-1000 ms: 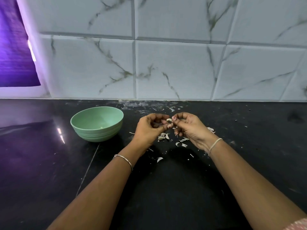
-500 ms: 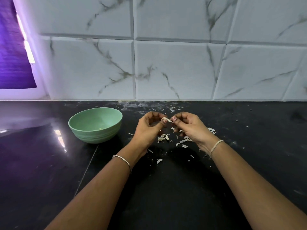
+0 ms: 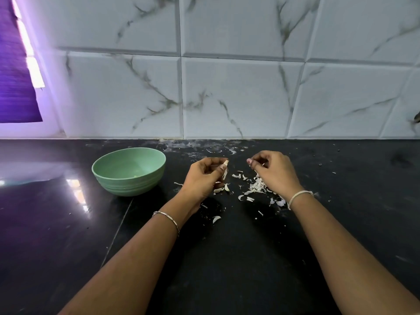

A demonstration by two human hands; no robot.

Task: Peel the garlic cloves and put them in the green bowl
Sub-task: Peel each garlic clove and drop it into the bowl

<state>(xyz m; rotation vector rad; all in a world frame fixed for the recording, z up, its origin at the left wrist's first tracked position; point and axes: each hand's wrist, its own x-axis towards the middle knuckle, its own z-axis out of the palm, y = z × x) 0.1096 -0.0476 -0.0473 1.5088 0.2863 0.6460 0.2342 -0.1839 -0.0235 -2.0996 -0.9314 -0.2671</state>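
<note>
While the left hand [image 3: 204, 178] pinches one garlic clove [image 3: 225, 164] at its fingertips above the worktop [image 3: 250, 258], right of the green bowl [image 3: 127, 186], the right hand [image 3: 276, 172] hangs apart, fingers curled; whether they hold a scrap of skin I cannot tell. Held only by the tips, the clove could slip and drop among the peelings [image 3: 256, 187], where it would be hard to find. Counted: one bowl, one clove, two hands, peelings too many to number
</note>
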